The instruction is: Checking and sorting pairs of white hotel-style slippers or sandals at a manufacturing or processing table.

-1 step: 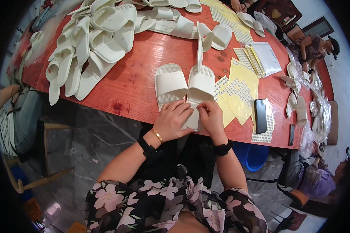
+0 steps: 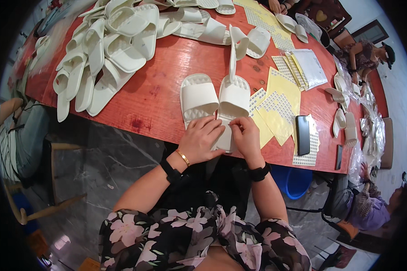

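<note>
Two white slippers lie side by side at the table's front edge, a left slipper (image 2: 198, 96) and a right slipper (image 2: 234, 99), open heel ends toward me. My left hand (image 2: 202, 139) rests across their heel parts, fingers stretched out and lying on them. At the right slipper's footbed, my right hand (image 2: 244, 137) is closed in a pinch, thumb against fingertips. Whatever sits in that pinch is too small or hidden to make out. Another slipper (image 2: 233, 54) stands on its side just beyond the right slipper's toe.
A heap of white slippers (image 2: 122, 49) covers the table's far left. On the right lie yellow sticker sheets (image 2: 282, 86), a clear plastic packet (image 2: 308, 67) and a black phone (image 2: 303, 135). A blue bin (image 2: 298, 183) stands below. Co-workers sit around the red table (image 2: 144, 99).
My hands and the slippers look unmoved. At the right, the co-worker in purple has a hand raised a little higher by the plastic bags.
</note>
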Demonstrator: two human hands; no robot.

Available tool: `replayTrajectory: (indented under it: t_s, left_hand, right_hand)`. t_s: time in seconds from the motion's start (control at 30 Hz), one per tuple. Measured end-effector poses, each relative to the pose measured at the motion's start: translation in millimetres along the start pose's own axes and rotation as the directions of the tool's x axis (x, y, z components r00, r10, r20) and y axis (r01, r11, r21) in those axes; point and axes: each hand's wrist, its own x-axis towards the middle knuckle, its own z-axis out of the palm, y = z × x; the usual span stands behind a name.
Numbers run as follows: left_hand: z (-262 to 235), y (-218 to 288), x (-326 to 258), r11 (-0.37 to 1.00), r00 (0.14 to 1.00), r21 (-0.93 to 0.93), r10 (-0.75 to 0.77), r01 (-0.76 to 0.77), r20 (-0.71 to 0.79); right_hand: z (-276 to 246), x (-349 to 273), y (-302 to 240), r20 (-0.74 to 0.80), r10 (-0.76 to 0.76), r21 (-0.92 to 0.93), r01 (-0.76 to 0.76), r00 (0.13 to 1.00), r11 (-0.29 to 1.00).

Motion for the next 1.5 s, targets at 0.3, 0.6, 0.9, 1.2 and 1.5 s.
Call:
replayTrajectory:
  t_s: [0.3, 0.6, 0.9, 1.2, 1.5]
  left_hand:
    - [1, -2, -1, 1.000, 1.000, 0.011, 0.008, -0.008, 0.003]
    - [2, -1, 0, 1.000, 1.000, 0.018, 0.016, -0.017, 0.019]
    - [2, -1, 0, 1.000, 1.000, 0.031, 0.006, -0.006, 0.011]
    - [3, -1, 0, 1.000, 1.000, 0.026, 0.009, -0.010, 0.024]
    - [2, 2, 3, 1.000, 0.999, 0.030, 0.008, -0.009, 0.040]
  right_hand:
    - [3, 3, -12, 0.008, -0.077, -0.221, 0.077, 0.997, 0.972]
    - [14, 8, -8, 0.063, -0.125, -0.449, 0.140, 0.990, 0.882]
    - [4, 6, 0, 0.122, -0.160, -0.331, 0.192, 0.980, 0.924]
    - [0, 1, -6, 0.023, -0.129, -0.118, 0.130, 0.991, 0.984]
    - [2, 0, -1, 0.040, -0.162, -0.252, 0.167, 0.986, 0.953]
